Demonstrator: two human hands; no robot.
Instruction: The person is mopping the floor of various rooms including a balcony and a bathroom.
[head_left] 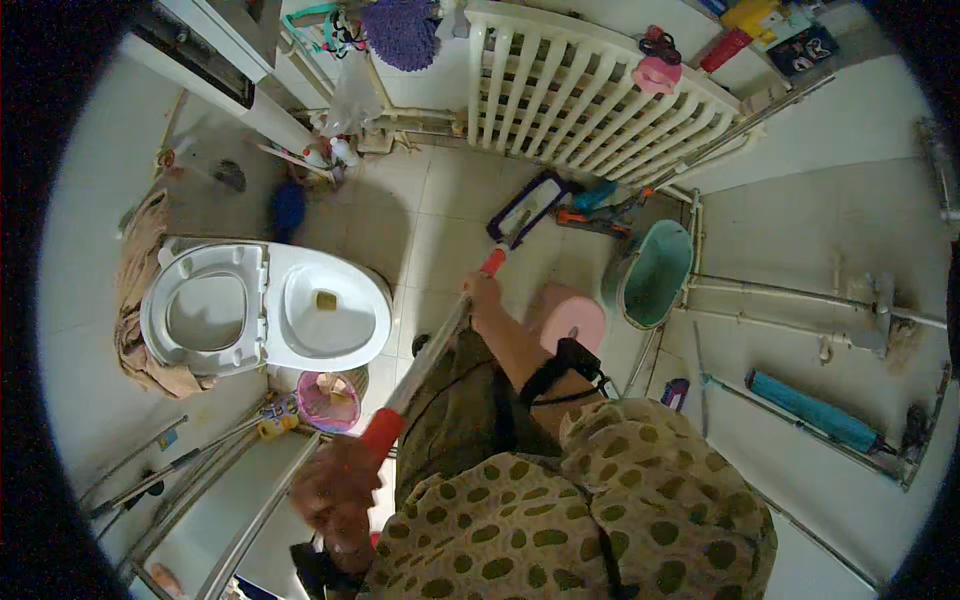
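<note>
A flat mop (527, 210) with a dark purple edge lies against the tiled floor, its pole slanting back toward my body. My right hand (483, 300) is wrapped round the pole just above the lower red sleeve. Higher up, near the upper red grip, my left hand (338, 495) is closed on the pole; it is slightly blurred. Both wrists carry dark straps. Just to the right of the mop head lie orange and teal tools (605, 212) by the radiator. A pink stool (572, 320) stands right of my right hand.
A white toilet (378, 315) with its lid and seat raised stands at left, a pink-rimmed bin (330, 400) close by. At right is a green bucket (660, 275). A white radiator (590, 95) spans the far wall. Bottles (343, 152) stand at far left.
</note>
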